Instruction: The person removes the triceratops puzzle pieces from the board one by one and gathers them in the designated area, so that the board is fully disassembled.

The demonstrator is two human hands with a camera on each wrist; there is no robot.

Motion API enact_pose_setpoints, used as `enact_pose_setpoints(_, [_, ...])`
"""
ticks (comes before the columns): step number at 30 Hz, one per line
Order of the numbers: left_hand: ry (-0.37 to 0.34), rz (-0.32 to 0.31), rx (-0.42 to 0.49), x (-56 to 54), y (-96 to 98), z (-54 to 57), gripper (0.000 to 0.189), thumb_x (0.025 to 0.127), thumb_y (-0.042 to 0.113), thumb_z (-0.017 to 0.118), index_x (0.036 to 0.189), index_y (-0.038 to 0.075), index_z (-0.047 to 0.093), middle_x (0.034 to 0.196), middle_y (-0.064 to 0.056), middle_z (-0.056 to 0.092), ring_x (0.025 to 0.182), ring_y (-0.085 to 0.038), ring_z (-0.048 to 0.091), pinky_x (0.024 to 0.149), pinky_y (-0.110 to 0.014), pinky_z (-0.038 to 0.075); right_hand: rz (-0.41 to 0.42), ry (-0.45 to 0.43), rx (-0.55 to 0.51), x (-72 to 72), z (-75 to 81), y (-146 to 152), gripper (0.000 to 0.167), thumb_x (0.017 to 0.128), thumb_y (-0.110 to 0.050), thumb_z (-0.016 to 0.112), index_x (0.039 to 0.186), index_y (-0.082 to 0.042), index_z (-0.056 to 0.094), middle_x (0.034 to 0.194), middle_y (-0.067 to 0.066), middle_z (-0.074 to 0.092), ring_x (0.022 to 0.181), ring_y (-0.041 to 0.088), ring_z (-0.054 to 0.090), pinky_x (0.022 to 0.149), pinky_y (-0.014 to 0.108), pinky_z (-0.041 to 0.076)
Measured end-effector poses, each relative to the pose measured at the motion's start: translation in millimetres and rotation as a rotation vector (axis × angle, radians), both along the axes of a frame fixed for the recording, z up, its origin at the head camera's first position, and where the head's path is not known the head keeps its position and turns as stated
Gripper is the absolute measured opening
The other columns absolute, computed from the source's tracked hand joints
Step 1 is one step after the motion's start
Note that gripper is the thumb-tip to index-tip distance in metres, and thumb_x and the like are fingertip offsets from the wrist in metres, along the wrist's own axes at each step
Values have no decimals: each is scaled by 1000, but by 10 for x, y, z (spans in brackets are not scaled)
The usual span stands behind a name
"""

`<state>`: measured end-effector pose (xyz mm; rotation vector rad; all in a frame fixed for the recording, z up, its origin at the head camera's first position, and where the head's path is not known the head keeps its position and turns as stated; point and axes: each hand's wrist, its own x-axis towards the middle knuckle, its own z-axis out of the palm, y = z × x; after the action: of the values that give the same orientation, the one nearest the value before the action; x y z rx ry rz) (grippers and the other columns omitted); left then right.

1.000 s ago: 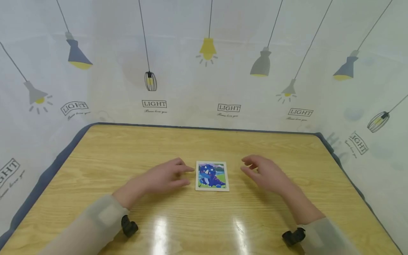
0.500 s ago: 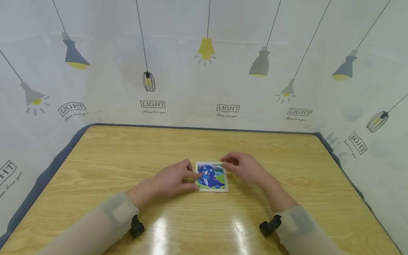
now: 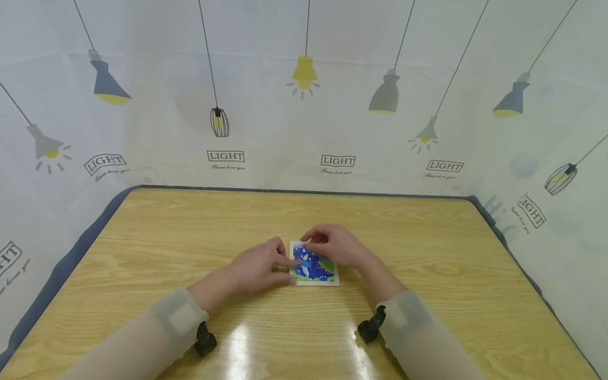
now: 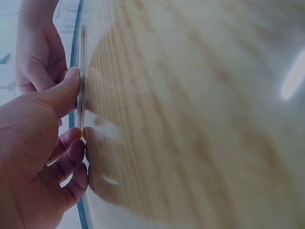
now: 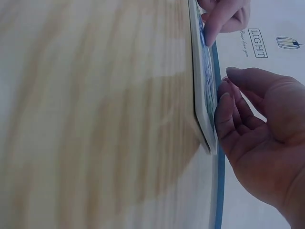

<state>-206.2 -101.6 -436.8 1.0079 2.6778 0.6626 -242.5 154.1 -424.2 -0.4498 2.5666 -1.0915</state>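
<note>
A square white-bordered board with a blue dinosaur picture [image 3: 314,272] lies flat on the wooden table. From its left side, my left hand [image 3: 258,268] rests an extended index finger on the picture. The left thumb touches the board near its lower left corner. My right hand [image 3: 338,247] is over the upper part of the picture, covering its upper right. In the right wrist view, the right hand [image 5: 267,129] has bent, parted fingers close to the board [image 5: 202,90], and nothing shows between them. Edge-on in the left wrist view, the board [image 4: 82,90] looks thin.
The wooden table [image 3: 228,211] has a dark blue edge along its back and sides. Pale sheets [image 3: 266,121] printed with hanging lamps stand around it on the far side, left and right. Light glares off the table's front part.
My left hand has moved right onto the board. My right hand has travelled left from beside the board to above its upper part. The board stays about where it was.
</note>
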Motion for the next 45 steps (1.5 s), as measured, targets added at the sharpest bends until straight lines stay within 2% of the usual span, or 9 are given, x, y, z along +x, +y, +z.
enact_pose_setpoints(9, [-26, 16, 39, -11, 3, -11, 42, 101, 45, 80, 139, 27, 77, 111, 0, 55, 91, -14, 50, 77, -28, 43, 66, -35, 8, -78, -79, -53, 24, 106, -22, 74, 129, -21, 78, 105, 1, 70, 94, 17, 61, 86, 32, 50])
enact_pose_setpoints(21, [-58, 26, 54, -8, -8, -3, 42, 100, 44, 81, 138, 26, 77, 110, 1, 53, 91, -14, 49, 78, -28, 42, 102, -45, 4, -102, -110, -59, 26, 107, -23, 71, 132, -23, 80, 110, -2, 75, 95, 16, 60, 89, 33, 49])
enact_pose_setpoints(26, [-57, 20, 60, -18, -6, -4, 42, 100, 45, 80, 138, 25, 78, 110, 0, 53, 91, -14, 48, 77, -27, 41, 94, -49, 18, -98, -101, -61, 24, 108, -26, 70, 129, -27, 81, 119, -4, 77, 102, 16, 63, 96, 37, 51])
enact_pose_setpoints(31, [-45, 7, 56, -23, -8, -10, 42, 101, 46, 80, 138, 26, 77, 110, 1, 53, 92, -13, 48, 77, -27, 42, 110, -50, 11, -102, -88, -48, 25, 110, -26, 68, 131, -25, 82, 133, -2, 78, 120, 16, 69, 111, 47, 53])
enact_pose_setpoints(35, [-38, 4, 47, -18, -8, -3, 42, 101, 45, 80, 139, 27, 77, 111, 1, 54, 92, -13, 49, 78, -27, 42, 110, -60, 17, -116, -77, -52, 25, 111, -25, 66, 130, -25, 82, 134, -2, 78, 127, 19, 69, 117, 52, 50])
enact_pose_setpoints(39, [-43, 10, 43, -18, -11, -1, 42, 101, 45, 80, 139, 26, 77, 111, 1, 54, 92, -14, 48, 77, -28, 42, 76, -91, 28, -123, -65, -86, 24, 111, -26, 65, 128, -27, 82, 130, -3, 78, 119, 17, 69, 115, 51, 50])
enact_pose_setpoints(45, [-34, 9, 39, -16, -12, -3, 43, 101, 46, 79, 139, 26, 77, 111, 1, 54, 91, -13, 49, 78, -28, 42, 46, -109, 46, -128, -43, -137, 21, 110, -26, 67, 126, -25, 80, 121, -2, 76, 106, 19, 65, 106, 45, 50])
